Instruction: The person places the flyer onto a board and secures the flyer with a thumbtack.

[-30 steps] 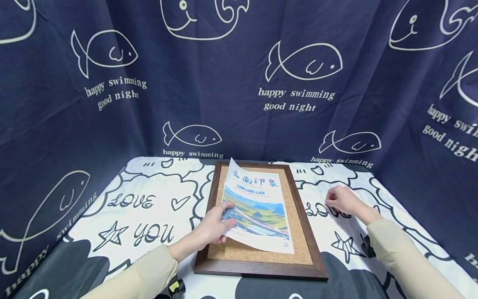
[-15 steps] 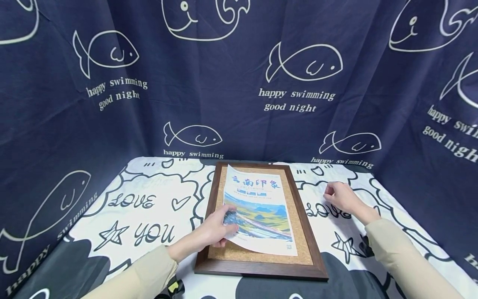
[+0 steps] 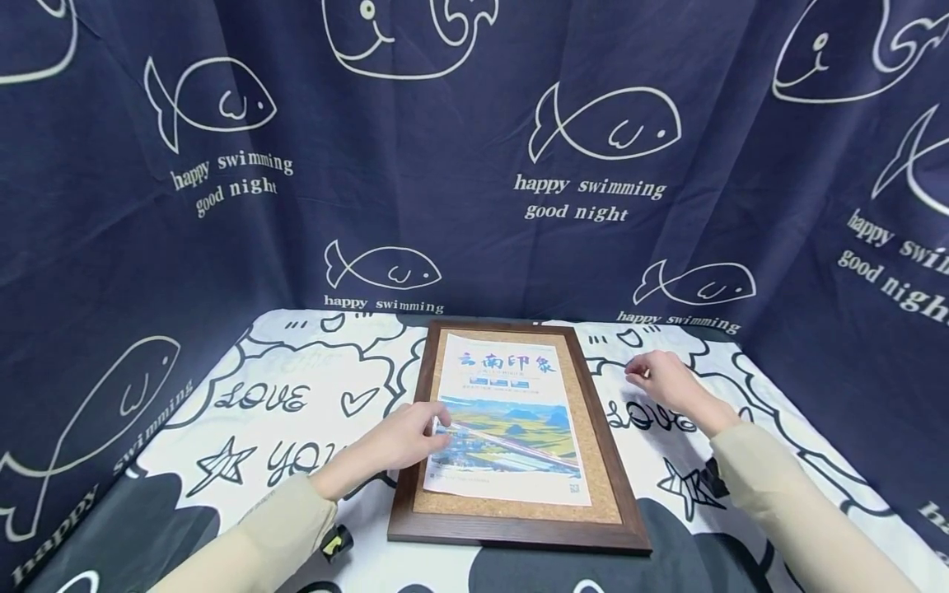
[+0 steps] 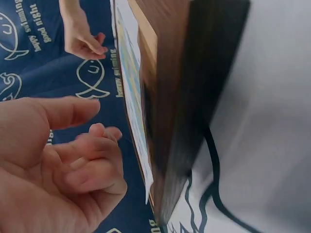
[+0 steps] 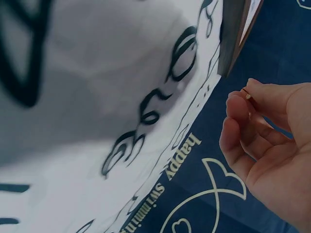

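A printed poster (image 3: 511, 412) with blue lettering and a landscape lies flat on a cork board (image 3: 602, 486) framed in dark brown wood. My left hand (image 3: 400, 436) is over the poster's left edge, thumb and fingers apart, holding nothing. The left wrist view shows this hand (image 4: 73, 160) with its fingers loosely bent, beside the poster's edge (image 4: 129, 63). To the right of the board, my right hand (image 3: 670, 383) is raised above the cloth. Its thumb and forefinger pinch a small gold-coloured thumbtack (image 5: 249, 96), mostly hidden by the fingertips.
A white cloth (image 3: 296, 371) with black drawings and words covers the table beneath the board. Behind and at both sides hangs a dark blue curtain (image 3: 482, 222) with white fish and lettering. The board's wooden frame (image 3: 519, 531) forms a raised rim around the cork.
My left hand has let go of the poster and drawn back left. The poster, its left side lifted and curled before, has settled flat. My right hand has moved slightly toward the board.
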